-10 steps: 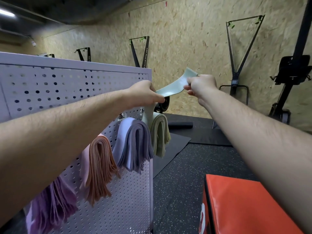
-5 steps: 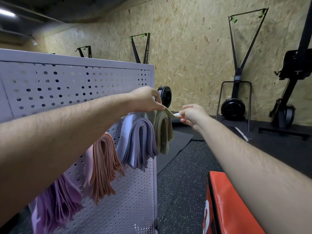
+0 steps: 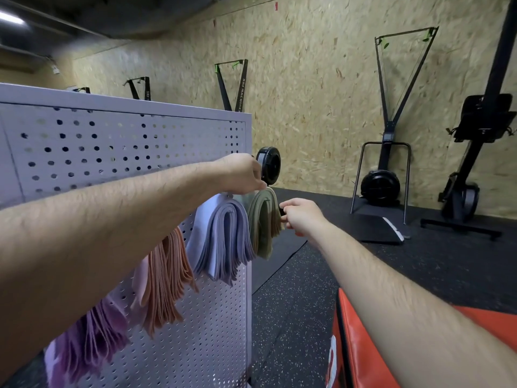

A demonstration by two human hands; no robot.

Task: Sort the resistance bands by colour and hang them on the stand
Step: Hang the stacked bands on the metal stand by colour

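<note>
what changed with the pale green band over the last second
The pale green band that both hands held stretched in the air now lies over the green bundle. The right hand dropped down beside that bundle; the left hand stayed at its top. The grey-blue bundle, orange bundle and purple bundle on the stand hang as before.

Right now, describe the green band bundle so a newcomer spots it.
Find the grey perforated stand on the left. Four band bundles hang along its face. The olive-green bundle hangs farthest, beside the lilac-grey bundle, and alone is green.
</note>
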